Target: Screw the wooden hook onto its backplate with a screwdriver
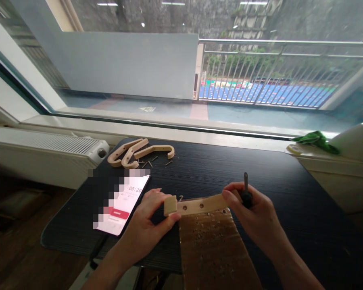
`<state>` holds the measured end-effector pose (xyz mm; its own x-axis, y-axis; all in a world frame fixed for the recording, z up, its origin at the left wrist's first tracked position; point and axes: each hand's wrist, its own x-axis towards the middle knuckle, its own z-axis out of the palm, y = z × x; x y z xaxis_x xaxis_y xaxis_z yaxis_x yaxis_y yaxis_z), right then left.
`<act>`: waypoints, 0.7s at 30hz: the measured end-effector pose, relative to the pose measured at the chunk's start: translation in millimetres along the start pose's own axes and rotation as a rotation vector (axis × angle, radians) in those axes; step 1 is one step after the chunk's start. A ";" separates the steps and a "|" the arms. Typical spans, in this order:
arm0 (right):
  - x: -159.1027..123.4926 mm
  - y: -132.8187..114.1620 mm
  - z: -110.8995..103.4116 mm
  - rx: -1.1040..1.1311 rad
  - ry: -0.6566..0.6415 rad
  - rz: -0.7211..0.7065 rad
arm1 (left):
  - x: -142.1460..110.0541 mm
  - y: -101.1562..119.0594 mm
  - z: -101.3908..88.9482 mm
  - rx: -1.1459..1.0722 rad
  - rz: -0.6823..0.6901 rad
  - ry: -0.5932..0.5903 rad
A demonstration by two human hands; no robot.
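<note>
A pale wooden hook with two drilled holes lies across the far end of a brown wooden board pitted with small holes. My left hand pinches the hook's curved end between thumb and fingers. My right hand grips its other end, and a screwdriver with a dark handle is tucked in the same hand, its metal shaft pointing up. Several more wooden hooks lie at the table's far left. Several loose screws are scattered beside them.
A phone with a timer on its lit screen lies left of my left hand on the dark table. A white radiator stands at the left. Along the window sill at the right lies a green cloth.
</note>
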<state>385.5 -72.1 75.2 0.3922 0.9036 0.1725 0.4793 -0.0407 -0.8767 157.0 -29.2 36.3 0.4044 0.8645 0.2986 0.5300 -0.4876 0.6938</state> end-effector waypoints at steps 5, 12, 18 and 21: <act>-4.2 6.7 -0.4 -0.012 -0.030 0.021 | -4.3 1.2 2.7 -0.014 0.021 -0.008; -5.8 15.5 -0.4 -0.064 -0.121 0.022 | -3.7 -1.8 10.2 -0.020 0.034 -0.015; -6.3 20.0 4.2 0.000 -0.142 0.104 | -3.2 -4.9 10.2 -0.022 0.014 -0.046; -5.2 23.0 6.3 0.047 -0.136 0.156 | -3.4 -5.2 10.3 -0.025 0.022 -0.071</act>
<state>389.5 -75.0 51.2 0.3480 0.9371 -0.0264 0.3823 -0.1676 -0.9087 160.6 -30.9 25.0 0.4679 0.8425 0.2670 0.5020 -0.5019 0.7043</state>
